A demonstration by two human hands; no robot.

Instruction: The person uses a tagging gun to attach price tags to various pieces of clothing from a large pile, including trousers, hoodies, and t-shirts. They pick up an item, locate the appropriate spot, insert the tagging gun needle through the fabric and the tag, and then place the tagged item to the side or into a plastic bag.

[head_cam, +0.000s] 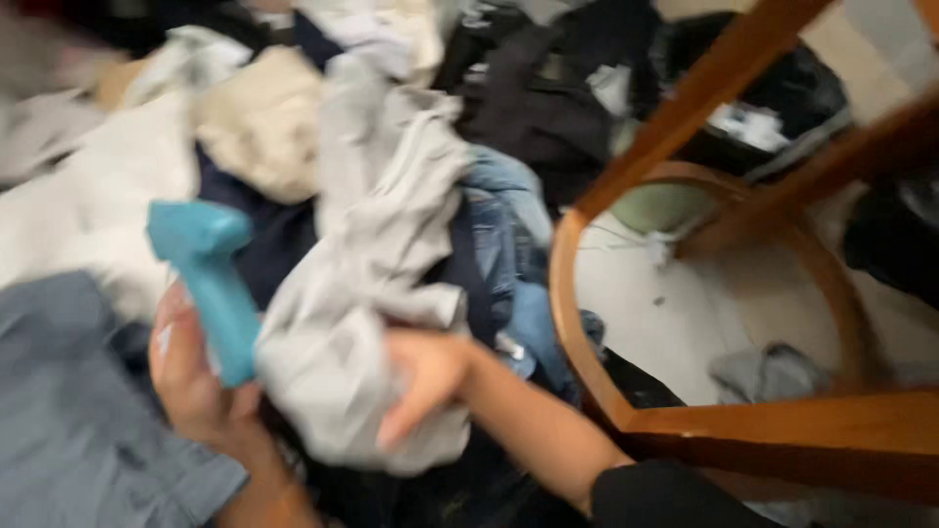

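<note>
My left hand [196, 381] grips a teal plastic handheld device [210, 279], held upright at the lower left over a heap of clothes. My right hand [425, 376] clutches a light grey garment [377, 254] that trails up and away across the pile. The two hands are close together, with the grey cloth bunched between them. The view is blurred by motion.
The pile holds blue jeans [509, 254], a cream garment [259, 117], white cloth [93, 205], dark clothes [548, 98] and a grey-blue shirt [68, 420]. A curved wooden chair frame [685, 420] stands at the right over a pale floor [675, 313].
</note>
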